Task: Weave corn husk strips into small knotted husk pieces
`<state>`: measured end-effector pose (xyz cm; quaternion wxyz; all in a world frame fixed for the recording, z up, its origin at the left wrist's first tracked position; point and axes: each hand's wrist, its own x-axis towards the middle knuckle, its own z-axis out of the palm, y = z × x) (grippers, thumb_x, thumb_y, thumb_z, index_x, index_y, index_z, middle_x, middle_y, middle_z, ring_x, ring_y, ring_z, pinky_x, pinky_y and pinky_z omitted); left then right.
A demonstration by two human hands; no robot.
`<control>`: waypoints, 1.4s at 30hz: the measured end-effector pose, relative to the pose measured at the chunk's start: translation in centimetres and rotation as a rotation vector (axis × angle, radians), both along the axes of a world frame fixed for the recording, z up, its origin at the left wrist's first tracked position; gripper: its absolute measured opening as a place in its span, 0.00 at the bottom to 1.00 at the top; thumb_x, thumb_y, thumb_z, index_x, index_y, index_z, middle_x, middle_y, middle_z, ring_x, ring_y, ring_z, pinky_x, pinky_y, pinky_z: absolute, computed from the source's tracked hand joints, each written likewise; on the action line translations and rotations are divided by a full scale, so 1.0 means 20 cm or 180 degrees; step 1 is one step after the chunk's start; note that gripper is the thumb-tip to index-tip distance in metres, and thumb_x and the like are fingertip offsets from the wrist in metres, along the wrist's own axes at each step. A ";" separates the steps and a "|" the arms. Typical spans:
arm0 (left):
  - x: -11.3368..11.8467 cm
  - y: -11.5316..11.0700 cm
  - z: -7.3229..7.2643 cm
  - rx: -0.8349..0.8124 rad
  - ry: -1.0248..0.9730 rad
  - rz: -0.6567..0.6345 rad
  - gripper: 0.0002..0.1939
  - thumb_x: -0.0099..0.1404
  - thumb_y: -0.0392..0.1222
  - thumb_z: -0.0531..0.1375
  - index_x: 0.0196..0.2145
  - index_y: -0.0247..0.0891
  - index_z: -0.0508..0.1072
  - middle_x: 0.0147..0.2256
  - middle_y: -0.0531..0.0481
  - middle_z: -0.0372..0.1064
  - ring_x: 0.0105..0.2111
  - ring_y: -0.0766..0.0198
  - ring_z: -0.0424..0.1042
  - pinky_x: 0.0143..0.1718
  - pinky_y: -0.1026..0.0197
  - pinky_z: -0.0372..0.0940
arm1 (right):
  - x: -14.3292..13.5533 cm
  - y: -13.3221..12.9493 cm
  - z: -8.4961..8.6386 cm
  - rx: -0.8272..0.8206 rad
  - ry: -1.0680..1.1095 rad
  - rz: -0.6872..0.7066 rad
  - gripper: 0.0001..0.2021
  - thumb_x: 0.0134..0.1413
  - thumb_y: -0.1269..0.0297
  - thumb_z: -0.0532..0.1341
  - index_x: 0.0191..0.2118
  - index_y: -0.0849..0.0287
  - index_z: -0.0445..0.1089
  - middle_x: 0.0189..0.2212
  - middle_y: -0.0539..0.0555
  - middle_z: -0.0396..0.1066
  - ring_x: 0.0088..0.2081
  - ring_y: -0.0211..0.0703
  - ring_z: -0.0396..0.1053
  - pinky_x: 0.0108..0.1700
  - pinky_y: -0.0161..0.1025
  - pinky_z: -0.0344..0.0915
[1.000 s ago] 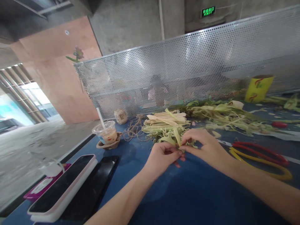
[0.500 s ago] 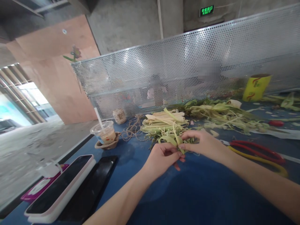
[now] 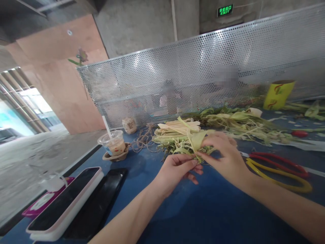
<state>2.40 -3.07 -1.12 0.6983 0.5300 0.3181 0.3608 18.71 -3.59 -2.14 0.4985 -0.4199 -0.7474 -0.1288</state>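
Note:
Pale green husk strips (image 3: pixel 196 140) are pinched between both hands over the blue table (image 3: pixel 203 206). My left hand (image 3: pixel 179 171) grips their lower end between thumb and forefinger, its other fingers loosely curled. On the right, my right hand (image 3: pixel 219 152) is closed on the same strips with thumb and fingertips, and a wide piece of husk curves up beside its fingers. Just behind the hands lies a stack of cream-coloured husk strips (image 3: pixel 175 130), with small green stems in front of it.
Scissors with red and yellow handles (image 3: pixel 279 169) lie at right. Loose husks (image 3: pixel 236 118) and a yellow roll (image 3: pixel 278 95) are farther back. At left are a drink cup (image 3: pixel 113 144), twine (image 3: pixel 144 137) and a phone (image 3: pixel 67 200). A perforated metal screen (image 3: pixel 152 81) stands behind.
My right hand has turned and its fingers have risen, lifting and spreading a wide piece of husk. My left hand has shifted slightly right, still pinching the strips.

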 end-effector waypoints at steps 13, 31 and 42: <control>-0.01 0.00 0.01 0.0412 0.0073 -0.0152 0.18 0.51 0.51 0.61 0.26 0.30 0.70 0.23 0.48 0.67 0.20 0.68 0.66 0.15 0.67 0.60 | 0.04 0.01 0.04 -0.0413 -0.0538 0.0942 0.08 0.56 0.69 0.53 0.33 0.55 0.69 0.33 0.53 0.72 0.39 0.43 0.64 0.43 0.45 0.57; 0.03 -0.06 -0.04 0.1555 0.1413 -0.0618 0.11 0.57 0.43 0.54 0.23 0.33 0.67 0.25 0.48 0.66 0.26 0.66 0.64 0.29 0.66 0.61 | 0.03 -0.01 0.09 -0.2103 0.0189 0.1020 0.07 0.48 0.58 0.59 0.29 0.54 0.70 0.36 0.52 0.71 0.43 0.48 0.66 0.46 0.46 0.59; 0.01 -0.02 -0.04 0.0664 0.0801 -0.0407 0.15 0.49 0.49 0.62 0.21 0.33 0.70 0.20 0.52 0.66 0.15 0.73 0.60 0.20 0.68 0.58 | 0.04 -0.09 0.17 -0.2756 0.0979 0.2292 0.13 0.46 0.67 0.62 0.40 0.54 0.61 0.29 0.47 0.69 0.30 0.37 0.69 0.34 0.36 0.66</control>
